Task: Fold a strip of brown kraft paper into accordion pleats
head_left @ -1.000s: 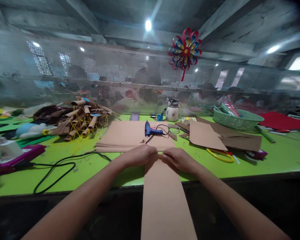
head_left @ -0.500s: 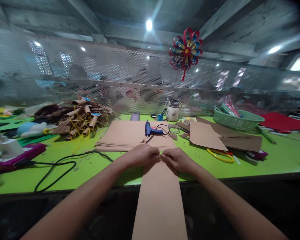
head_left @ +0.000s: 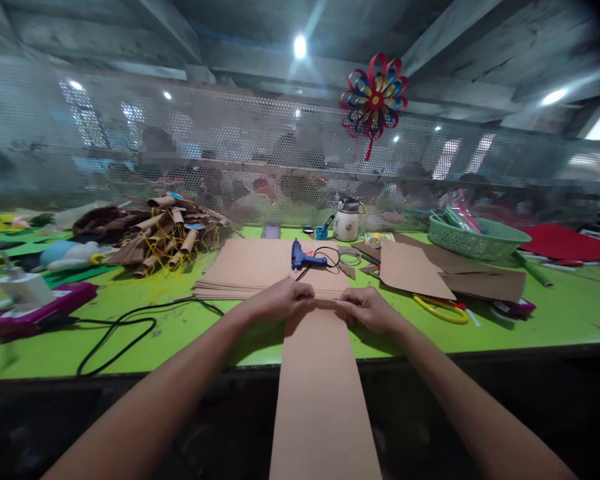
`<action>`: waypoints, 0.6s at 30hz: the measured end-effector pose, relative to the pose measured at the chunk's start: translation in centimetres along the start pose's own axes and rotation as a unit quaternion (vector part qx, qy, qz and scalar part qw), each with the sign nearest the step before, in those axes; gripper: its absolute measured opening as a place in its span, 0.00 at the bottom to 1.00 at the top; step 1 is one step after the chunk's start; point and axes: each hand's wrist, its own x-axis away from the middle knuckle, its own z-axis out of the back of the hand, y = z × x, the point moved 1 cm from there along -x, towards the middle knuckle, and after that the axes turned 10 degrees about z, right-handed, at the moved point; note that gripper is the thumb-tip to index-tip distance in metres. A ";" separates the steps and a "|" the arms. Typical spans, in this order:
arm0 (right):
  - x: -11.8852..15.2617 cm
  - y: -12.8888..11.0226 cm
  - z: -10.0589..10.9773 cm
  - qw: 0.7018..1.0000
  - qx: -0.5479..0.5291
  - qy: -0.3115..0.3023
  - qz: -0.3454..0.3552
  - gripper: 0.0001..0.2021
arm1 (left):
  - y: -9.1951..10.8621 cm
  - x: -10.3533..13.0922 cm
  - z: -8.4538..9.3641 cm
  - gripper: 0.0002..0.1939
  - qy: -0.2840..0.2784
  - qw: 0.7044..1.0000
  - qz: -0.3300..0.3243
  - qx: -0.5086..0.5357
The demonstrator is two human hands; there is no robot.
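Note:
A long brown paper strip (head_left: 323,387) runs from the table's front edge down toward me. My left hand (head_left: 283,300) pinches the left side of its far end, and my right hand (head_left: 367,309) pinches the right side. Between the fingers that far end shows a narrow folded or raised edge. Just behind my hands lies a stack of brown paper sheets (head_left: 250,263), with a blue glue gun (head_left: 307,257) and its black cord on top.
Rolled brown paper pieces with yellow string (head_left: 173,233) are heaped at the left, near a purple power strip (head_left: 40,310) and black cable. At the right are loose brown sheets (head_left: 413,270), a yellow ring (head_left: 440,311) and a green basket (head_left: 475,240). A jar (head_left: 347,220) stands behind.
My hands have moved apart along the strip's far edge, my right hand shifting to the right and my left slightly left. More of the folded edge shows between them.

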 end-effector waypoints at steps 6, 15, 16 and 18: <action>0.0 -0.1 0.1 1.000 -0.008 -0.021 0.004 0.13 | 0.0 -0.1 0.8 0.15 -0.045 0.999 -0.012 -0.002; -0.8 -0.3 0.1 0.998 0.042 -0.001 0.040 0.15 | -1.0 -0.5 1.0 0.15 -0.061 0.998 -0.009 -0.004; -0.8 -0.3 0.0 0.999 0.035 0.000 0.033 0.16 | -1.1 -0.5 1.1 0.16 -0.055 0.999 -0.004 -0.003; -0.7 -0.2 0.0 1.000 -0.006 -0.002 0.004 0.17 | -1.3 -0.4 1.4 0.16 -0.038 0.999 0.005 0.006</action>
